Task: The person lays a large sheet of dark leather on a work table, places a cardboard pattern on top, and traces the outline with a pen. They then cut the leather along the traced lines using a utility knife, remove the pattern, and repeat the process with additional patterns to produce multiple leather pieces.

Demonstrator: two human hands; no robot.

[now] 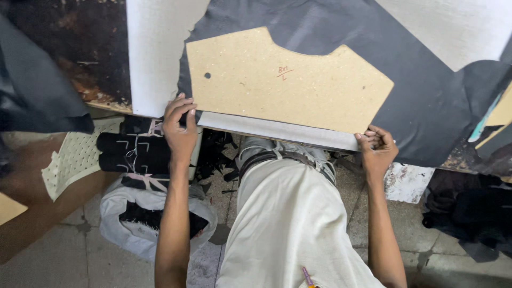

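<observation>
Head view: brown board pattern [282, 80] lies flat on black sheet [426, 101], on top of table [64, 48]. Left hand [180, 128] at pattern's lower left corner, fingers flat, pressing down, not wrapped round anything. Right hand [377, 149] at pattern's lower right, curled tight, pinching edge of black sheet. Pattern looks stiff, light, thin; best held by straight lower edge. Sheet looks soft, floppy, maybe slippy. Black bundles [133, 152] below pattern's left corner, on floor.
</observation>
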